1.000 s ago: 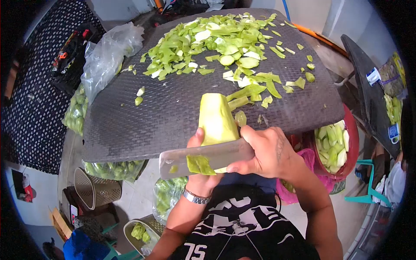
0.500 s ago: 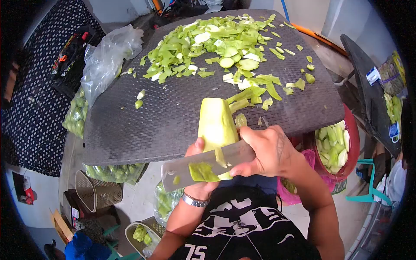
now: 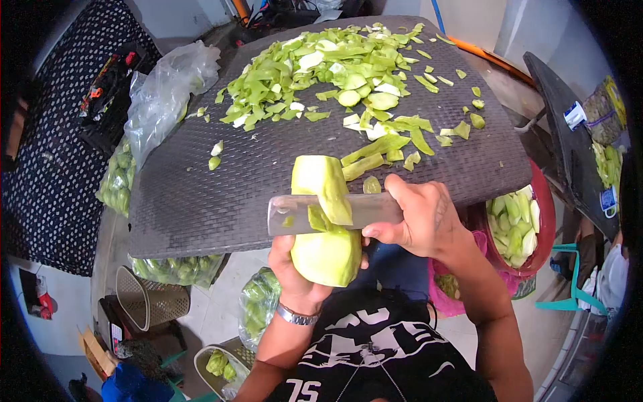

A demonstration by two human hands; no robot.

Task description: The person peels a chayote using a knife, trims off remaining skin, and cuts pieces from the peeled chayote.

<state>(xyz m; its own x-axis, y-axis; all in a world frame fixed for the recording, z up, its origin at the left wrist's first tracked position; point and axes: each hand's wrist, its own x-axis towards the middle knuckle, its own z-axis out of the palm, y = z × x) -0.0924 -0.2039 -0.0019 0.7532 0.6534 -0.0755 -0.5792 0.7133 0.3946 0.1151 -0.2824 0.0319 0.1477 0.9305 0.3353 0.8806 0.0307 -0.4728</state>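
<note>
My left hand (image 3: 301, 278) wraps round the lower end of a pale green peeled vegetable (image 3: 325, 258), a watch on its wrist. The vegetable stands lengthwise over the near edge of the dark woven table (image 3: 201, 201). My right hand (image 3: 425, 218) is closed at the right end of a wide cleaver (image 3: 375, 210); the fingers hide its handle. The blade lies across the middle of the vegetable, and strips of green peel (image 3: 335, 204) rest on it. Beyond, a heap of green peelings (image 3: 295, 74) covers the table's far part.
A crumpled clear plastic bag (image 3: 164, 90) lies at the table's left edge. A red tub (image 3: 544, 228) of pale green pieces stands at the right, near a pink bag (image 3: 439, 295). Baskets (image 3: 157, 301) and bagged green vegetables (image 3: 260, 301) are below the table. A second table (image 3: 562, 120) stands far right.
The cleaver has moved up along the vegetable, away from my body, carrying a longer peel strip. The vegetable's lower end now shows below the blade, and my left hand holds it there.
</note>
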